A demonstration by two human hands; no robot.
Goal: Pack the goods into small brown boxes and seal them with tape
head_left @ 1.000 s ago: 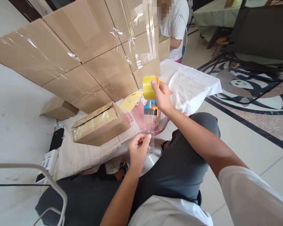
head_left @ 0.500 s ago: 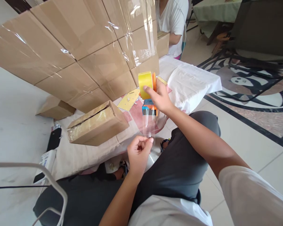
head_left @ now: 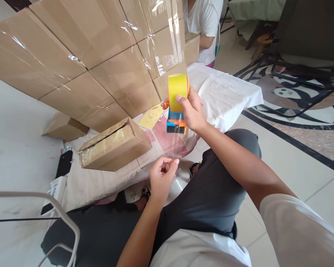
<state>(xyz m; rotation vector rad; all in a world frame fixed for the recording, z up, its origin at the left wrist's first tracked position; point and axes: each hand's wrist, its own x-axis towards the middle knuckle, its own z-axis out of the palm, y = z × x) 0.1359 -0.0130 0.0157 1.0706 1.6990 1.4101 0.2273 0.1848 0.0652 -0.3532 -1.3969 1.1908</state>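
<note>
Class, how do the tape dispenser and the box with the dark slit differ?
The dispenser is yellow, orange and blue; the box is brown.
The dispenser is held up in the right hand; the box rests on the cloth.
The box is bulkier than the dispenser.
Both carry tape.

A: What's the tape holder (head_left: 177, 115) look like?
B: Blue & orange, w/ a fat yellow roll (head_left: 177, 89) on top & a dark edge (head_left: 175, 129) at btm.
A: Where's it at?
B: Up in R hand (head_left: 194, 112).
A: Any tape out?
B: Yep, clear strip (head_left: 174, 145), v. faint, down to L hand (head_left: 161, 176).
</note>
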